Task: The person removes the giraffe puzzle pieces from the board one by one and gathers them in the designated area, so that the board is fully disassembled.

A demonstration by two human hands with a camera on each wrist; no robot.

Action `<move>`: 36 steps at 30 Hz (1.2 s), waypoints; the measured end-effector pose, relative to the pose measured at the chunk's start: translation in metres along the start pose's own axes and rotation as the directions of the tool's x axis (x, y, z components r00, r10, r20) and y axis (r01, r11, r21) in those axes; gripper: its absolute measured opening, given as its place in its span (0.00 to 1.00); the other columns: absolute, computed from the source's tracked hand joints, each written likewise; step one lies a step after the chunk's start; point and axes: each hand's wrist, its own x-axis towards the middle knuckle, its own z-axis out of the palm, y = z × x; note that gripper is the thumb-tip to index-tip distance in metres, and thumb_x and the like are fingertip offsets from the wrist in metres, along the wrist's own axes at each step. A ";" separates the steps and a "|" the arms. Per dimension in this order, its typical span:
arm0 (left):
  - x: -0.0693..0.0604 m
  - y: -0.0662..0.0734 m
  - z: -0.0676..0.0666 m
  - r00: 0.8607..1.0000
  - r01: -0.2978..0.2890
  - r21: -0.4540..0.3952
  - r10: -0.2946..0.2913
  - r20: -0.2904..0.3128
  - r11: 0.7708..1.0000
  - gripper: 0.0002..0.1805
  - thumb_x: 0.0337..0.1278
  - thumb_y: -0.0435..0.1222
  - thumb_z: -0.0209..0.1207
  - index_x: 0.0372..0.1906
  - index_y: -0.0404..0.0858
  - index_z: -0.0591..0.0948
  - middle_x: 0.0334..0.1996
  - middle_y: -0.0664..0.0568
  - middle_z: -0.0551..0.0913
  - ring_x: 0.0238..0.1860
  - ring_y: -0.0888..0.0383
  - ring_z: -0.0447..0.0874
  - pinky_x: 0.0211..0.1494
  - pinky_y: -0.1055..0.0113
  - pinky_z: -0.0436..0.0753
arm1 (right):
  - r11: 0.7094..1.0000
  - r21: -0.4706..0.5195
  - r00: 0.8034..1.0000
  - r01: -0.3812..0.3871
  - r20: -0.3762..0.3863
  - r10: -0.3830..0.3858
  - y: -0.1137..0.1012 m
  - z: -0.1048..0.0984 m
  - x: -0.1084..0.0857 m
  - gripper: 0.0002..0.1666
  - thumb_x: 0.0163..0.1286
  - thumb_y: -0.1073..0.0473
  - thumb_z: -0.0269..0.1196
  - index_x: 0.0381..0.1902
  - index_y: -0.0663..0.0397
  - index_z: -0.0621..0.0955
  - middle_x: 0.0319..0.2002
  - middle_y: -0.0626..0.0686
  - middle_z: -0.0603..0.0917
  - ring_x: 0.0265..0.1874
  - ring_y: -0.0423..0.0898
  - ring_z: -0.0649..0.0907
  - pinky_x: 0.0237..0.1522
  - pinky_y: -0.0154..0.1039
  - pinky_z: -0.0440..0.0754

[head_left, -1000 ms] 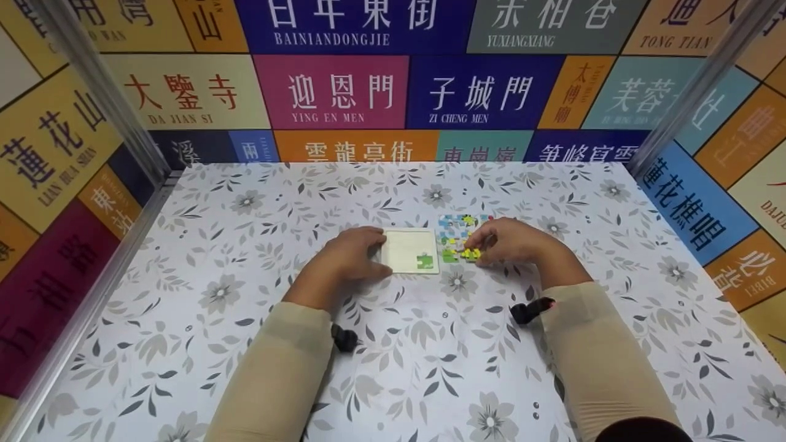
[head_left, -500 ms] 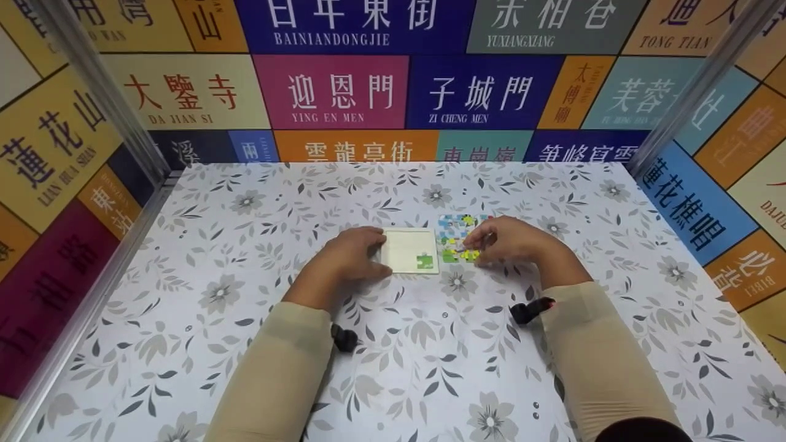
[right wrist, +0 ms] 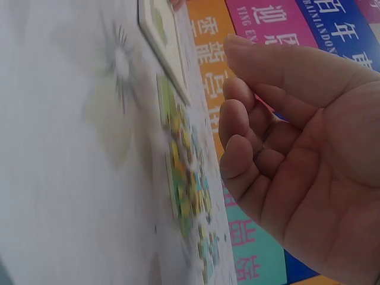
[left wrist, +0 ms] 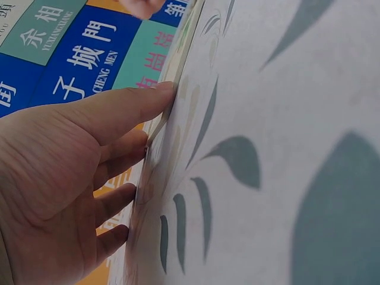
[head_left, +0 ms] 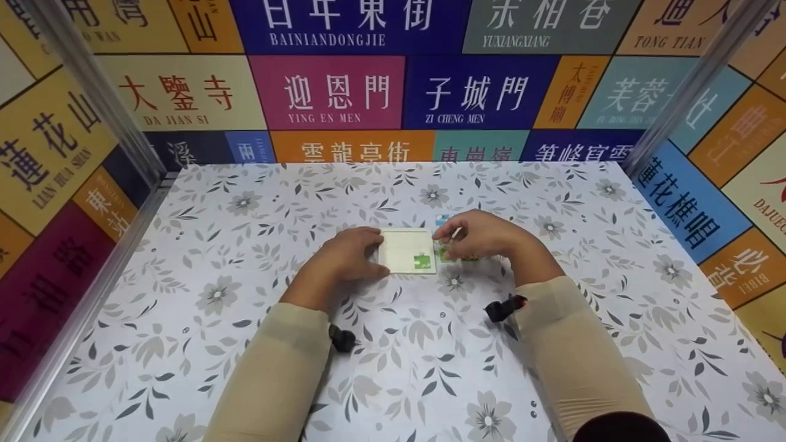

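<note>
A square, pale puzzle tray (head_left: 402,248) lies flat on the table, with a green puzzle piece (head_left: 422,262) in its near right corner. My left hand (head_left: 347,256) holds the tray's left side, thumb at the near edge and fingers at the far side. Over the tray's right edge hovers my right hand (head_left: 482,236), thumb and index finger brought close together. Its other fingers curl inward in the right wrist view, where no piece shows at the fingertips. Beneath and beyond it lie several loose puzzle pieces (right wrist: 184,172) in green, yellow and blue, partly hidden in the head view.
White cloth with grey leaves and flowers covers the table (head_left: 393,368). Patterned panels with large lettering (head_left: 328,92) stand behind it and at both sides. A dark round object (head_left: 623,428) shows at the bottom edge on the right.
My right hand has lifted from the loose pieces and moved left to the tray's right edge. My left hand keeps its hold on the tray. The head view has shifted slightly.
</note>
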 end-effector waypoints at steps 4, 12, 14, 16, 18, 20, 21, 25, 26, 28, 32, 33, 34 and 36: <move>0.001 -0.001 0.000 1.000 0.009 0.008 -0.009 0.004 1.000 0.42 0.58 0.50 0.75 0.78 0.46 0.75 0.82 0.53 0.69 0.85 0.47 0.62 0.88 0.48 0.61 | 1.000 -0.024 1.000 0.009 0.015 -0.008 -0.015 0.005 0.011 0.27 0.65 0.54 0.76 0.63 0.42 0.87 0.56 0.52 0.87 0.52 0.50 0.86 0.47 0.42 0.86; -0.001 -0.003 0.000 0.999 0.047 0.002 -0.047 -0.004 0.999 0.43 0.57 0.52 0.74 0.77 0.48 0.76 0.82 0.56 0.68 0.85 0.49 0.62 0.88 0.48 0.62 | 0.998 -0.012 0.997 0.058 0.050 -0.058 -0.027 0.017 0.025 0.26 0.65 0.55 0.77 0.62 0.43 0.87 0.56 0.52 0.88 0.53 0.49 0.88 0.48 0.44 0.87; -0.002 -0.002 0.001 0.999 0.051 -0.014 -0.051 -0.010 0.999 0.43 0.57 0.51 0.75 0.77 0.48 0.76 0.82 0.57 0.68 0.85 0.48 0.61 0.88 0.48 0.61 | 0.998 -0.014 0.996 0.068 0.057 -0.067 -0.024 0.021 0.027 0.26 0.65 0.56 0.77 0.61 0.43 0.88 0.56 0.51 0.89 0.56 0.49 0.88 0.51 0.44 0.88; -0.003 -0.002 0.001 0.998 0.053 -0.030 -0.054 -0.018 0.998 0.42 0.57 0.50 0.75 0.77 0.47 0.76 0.82 0.57 0.68 0.85 0.48 0.61 0.89 0.48 0.60 | 0.997 -0.017 0.996 0.075 0.052 -0.074 -0.020 0.024 0.029 0.25 0.64 0.58 0.77 0.60 0.43 0.88 0.55 0.50 0.90 0.56 0.49 0.88 0.54 0.45 0.88; -0.003 -0.001 0.001 0.998 0.058 -0.044 -0.059 -0.021 0.997 0.42 0.57 0.50 0.75 0.77 0.48 0.76 0.82 0.58 0.68 0.85 0.49 0.60 0.89 0.48 0.59 | 0.996 -0.031 0.996 0.081 0.036 -0.080 -0.016 0.027 0.030 0.24 0.64 0.58 0.78 0.58 0.43 0.89 0.55 0.50 0.90 0.56 0.49 0.88 0.57 0.45 0.87; -0.003 -0.001 0.002 0.998 0.058 -0.043 -0.058 -0.020 0.997 0.42 0.57 0.50 0.76 0.77 0.48 0.76 0.82 0.58 0.68 0.85 0.49 0.61 0.89 0.48 0.59 | 0.996 -0.041 0.997 0.077 0.019 -0.076 -0.013 0.028 0.030 0.23 0.63 0.59 0.78 0.57 0.43 0.89 0.53 0.50 0.90 0.53 0.48 0.87 0.57 0.45 0.86; -0.003 -0.001 0.002 0.998 0.058 -0.043 -0.058 -0.018 0.997 0.42 0.57 0.50 0.76 0.77 0.48 0.76 0.82 0.58 0.68 0.85 0.49 0.61 0.89 0.48 0.60 | 0.996 -0.044 0.997 0.073 0.013 -0.072 -0.012 0.028 0.030 0.23 0.63 0.59 0.79 0.56 0.44 0.89 0.53 0.50 0.90 0.52 0.48 0.87 0.56 0.45 0.86; -0.002 0.000 0.002 0.998 0.062 -0.040 -0.062 -0.012 0.997 0.42 0.57 0.50 0.76 0.77 0.49 0.76 0.82 0.57 0.68 0.85 0.48 0.61 0.89 0.47 0.59 | 0.998 -0.051 0.999 0.047 -0.002 -0.047 -0.011 0.028 0.030 0.23 0.61 0.59 0.80 0.55 0.43 0.90 0.50 0.51 0.90 0.49 0.47 0.86 0.54 0.43 0.85; -0.002 0.000 0.002 0.998 0.062 -0.042 -0.062 -0.011 0.997 0.42 0.57 0.49 0.76 0.77 0.49 0.76 0.82 0.57 0.68 0.85 0.48 0.61 0.89 0.47 0.59 | 0.998 -0.055 0.999 0.038 -0.004 -0.039 -0.012 0.028 0.029 0.23 0.61 0.58 0.80 0.55 0.43 0.90 0.49 0.51 0.90 0.48 0.47 0.86 0.53 0.43 0.84; -0.002 0.001 0.002 0.998 0.058 -0.047 -0.059 -0.012 0.997 0.42 0.56 0.49 0.76 0.77 0.48 0.76 0.82 0.57 0.68 0.85 0.48 0.61 0.89 0.47 0.59 | 0.998 -0.059 1.000 0.021 -0.004 -0.021 -0.014 0.028 0.028 0.23 0.60 0.58 0.80 0.54 0.42 0.90 0.49 0.50 0.89 0.48 0.47 0.85 0.53 0.44 0.85; -0.002 0.001 0.002 0.999 0.045 -0.060 -0.046 -0.017 0.997 0.42 0.56 0.48 0.76 0.77 0.47 0.77 0.82 0.57 0.69 0.85 0.48 0.61 0.89 0.48 0.59 | 0.998 -0.069 1.000 -0.004 -0.003 0.004 -0.015 0.028 0.027 0.22 0.61 0.58 0.80 0.53 0.42 0.90 0.49 0.50 0.89 0.50 0.48 0.85 0.55 0.45 0.85; -0.002 0.001 0.002 0.999 0.041 -0.063 -0.043 -0.020 0.997 0.42 0.55 0.48 0.76 0.77 0.47 0.77 0.82 0.57 0.69 0.85 0.48 0.62 0.89 0.48 0.59 | 0.997 -0.073 1.000 -0.006 -0.002 0.006 -0.014 0.029 0.027 0.22 0.61 0.58 0.80 0.53 0.42 0.90 0.49 0.50 0.89 0.50 0.47 0.85 0.56 0.45 0.85; -0.003 0.001 0.002 0.999 0.039 -0.064 -0.040 -0.021 0.997 0.42 0.55 0.48 0.76 0.76 0.47 0.77 0.82 0.57 0.69 0.85 0.48 0.62 0.89 0.48 0.59 | 0.997 -0.079 1.000 -0.008 -0.001 0.008 -0.014 0.029 0.027 0.22 0.61 0.58 0.80 0.53 0.43 0.90 0.49 0.50 0.90 0.50 0.47 0.85 0.56 0.45 0.85; -0.003 0.001 0.002 0.999 0.031 -0.059 -0.032 -0.024 0.998 0.42 0.55 0.48 0.76 0.76 0.47 0.77 0.82 0.56 0.69 0.85 0.48 0.62 0.89 0.48 0.60 | 0.996 -0.088 1.000 -0.015 0.003 0.015 -0.013 0.029 0.027 0.21 0.61 0.58 0.79 0.53 0.43 0.90 0.49 0.50 0.89 0.50 0.47 0.85 0.56 0.44 0.84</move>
